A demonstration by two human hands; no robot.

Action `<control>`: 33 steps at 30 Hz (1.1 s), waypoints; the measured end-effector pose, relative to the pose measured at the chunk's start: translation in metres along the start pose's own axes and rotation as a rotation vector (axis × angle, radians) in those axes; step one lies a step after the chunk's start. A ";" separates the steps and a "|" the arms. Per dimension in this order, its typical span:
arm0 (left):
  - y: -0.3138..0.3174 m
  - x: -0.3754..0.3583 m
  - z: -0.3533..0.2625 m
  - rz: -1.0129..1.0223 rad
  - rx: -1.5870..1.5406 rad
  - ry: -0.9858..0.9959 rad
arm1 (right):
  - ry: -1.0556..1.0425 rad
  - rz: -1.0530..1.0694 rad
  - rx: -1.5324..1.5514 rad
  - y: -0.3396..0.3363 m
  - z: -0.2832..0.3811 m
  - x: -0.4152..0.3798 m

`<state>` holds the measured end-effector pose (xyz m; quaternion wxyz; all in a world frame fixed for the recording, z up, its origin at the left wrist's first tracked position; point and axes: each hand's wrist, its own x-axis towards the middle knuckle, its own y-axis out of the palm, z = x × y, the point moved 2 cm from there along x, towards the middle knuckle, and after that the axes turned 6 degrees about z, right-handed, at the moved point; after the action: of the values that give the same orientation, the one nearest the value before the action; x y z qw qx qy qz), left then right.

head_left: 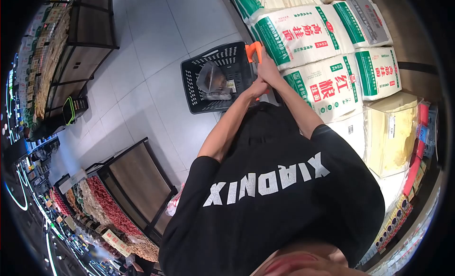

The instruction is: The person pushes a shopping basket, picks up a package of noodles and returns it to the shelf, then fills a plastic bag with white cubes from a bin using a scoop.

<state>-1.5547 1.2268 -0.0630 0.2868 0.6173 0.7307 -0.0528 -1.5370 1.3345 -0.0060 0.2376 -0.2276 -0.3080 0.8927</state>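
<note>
A black shopping basket (189,93) with perforated walls stands in front of me, below my hands. My right hand (268,71) is closed round its orange handle (254,52). Just beside it and touching it, my left hand (258,87) is closed at the lower end of the same handle, where a bit of orange shows; its fingertips are partly hidden. In the basket lies a clear plastic bag (212,80) with something brown in it and a pale label. The exact contents are too blurred to name.
Stacked packs of dried noodles (303,34) fill the display on my right, close to my arm. Clear bins (391,133) stand nearer. Dark-framed shelves (87,53) and a bin of packaged goods (106,200) line the left. Grey tiled floor (151,39) runs between them.
</note>
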 end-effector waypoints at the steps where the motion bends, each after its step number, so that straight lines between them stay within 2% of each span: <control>1: 0.002 -0.002 -0.009 0.018 -0.016 -0.022 | 0.000 0.001 -0.010 0.001 0.001 0.003; 4: 0.003 -0.007 -0.011 0.051 0.048 -0.029 | -0.073 -0.118 -0.081 0.001 0.012 0.008; 5: 0.001 -0.009 -0.008 0.054 0.089 -0.019 | -0.013 -0.074 -0.103 0.001 0.015 0.008; 7: -0.002 -0.024 0.002 -0.030 0.152 -0.091 | 0.098 0.015 -0.148 0.003 0.015 0.012; 11: -0.024 -0.078 0.029 -0.154 0.435 -0.112 | 0.068 -0.030 -0.165 0.014 0.004 0.021; 13: -0.058 -0.102 0.063 -0.212 0.381 -0.226 | 0.044 -0.054 -0.148 0.016 0.003 0.021; 15: -0.087 -0.139 0.100 -0.453 0.302 -0.270 | 0.032 -0.058 -0.141 0.017 0.000 0.022; 17: -0.112 -0.180 0.144 -0.657 0.404 -0.289 | 0.062 -0.036 -0.152 0.015 0.000 0.021; 18: -0.119 -0.203 0.161 -0.711 0.331 -0.399 | 0.079 -0.024 -0.155 0.012 0.003 0.020; 19: -0.119 -0.228 0.173 -0.763 0.257 -0.511 | 0.097 -0.012 -0.155 0.012 0.007 0.019; 21: -0.102 -0.276 0.162 -0.921 0.134 -0.560 | 0.062 -0.033 -0.117 0.013 0.005 0.019; 23: -0.098 -0.307 0.201 -0.966 0.236 -0.664 | 0.053 -0.086 -0.111 0.014 0.003 0.019; 25: -0.109 -0.340 0.287 -0.813 0.378 -0.687 | -0.047 -0.202 -0.103 0.011 0.014 0.008; 26: -0.115 -0.347 0.310 -0.734 0.447 -0.687 | 0.020 -0.207 -0.103 0.007 0.026 0.003; 29: -0.127 -0.363 0.305 -0.678 0.619 -0.677 | -0.168 -0.416 -0.292 0.010 0.047 -0.009; 30: -0.139 -0.368 0.313 -0.709 0.516 -0.687 | -0.182 -0.431 -0.390 0.014 0.053 -0.016; 32: -0.170 -0.369 0.336 -0.768 0.304 -0.706 | -0.232 -0.340 -0.388 0.030 0.071 -0.029; 33: -0.171 -0.370 0.319 -0.814 0.228 -0.684 | -0.254 -0.287 -0.385 0.038 0.076 -0.036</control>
<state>-1.5739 0.7269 -0.1963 0.3957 0.2590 0.7655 -0.4363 -1.5617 1.2541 0.0321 0.2735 -0.1087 -0.5285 0.7963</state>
